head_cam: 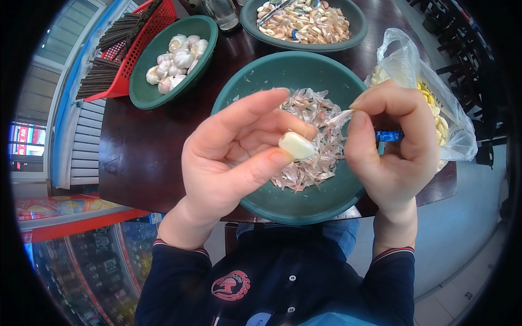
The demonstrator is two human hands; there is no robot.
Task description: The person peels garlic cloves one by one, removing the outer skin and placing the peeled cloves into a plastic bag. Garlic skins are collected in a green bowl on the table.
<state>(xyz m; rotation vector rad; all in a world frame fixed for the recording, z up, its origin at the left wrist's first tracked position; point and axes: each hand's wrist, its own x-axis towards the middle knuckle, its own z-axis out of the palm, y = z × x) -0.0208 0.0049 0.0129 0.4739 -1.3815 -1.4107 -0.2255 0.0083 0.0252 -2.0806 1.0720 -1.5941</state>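
Note:
My left hand (228,159) pinches a peeled garlic clove (297,145) between thumb and fingertips, its index finger raised. A strip of papery garlic skin (339,118) is held between the thumb and index finger of my right hand (393,150). Tucked in that hand's curled fingers is a small blue ridged object (388,136), which looks like a bottle cap. Both hands are above a green plastic basin (301,212), where a heap of loose garlic skins (304,177) lies.
Whole garlic bulbs (183,59) fill a green bowl (140,87) at the left, against a red basket (126,75) of dark sticks. Behind stands a grey-green basin (359,34) of unpeeled cloves beside a glass (223,16). A plastic bag (461,138) with peeled cloves lies right on the wooden table (138,155).

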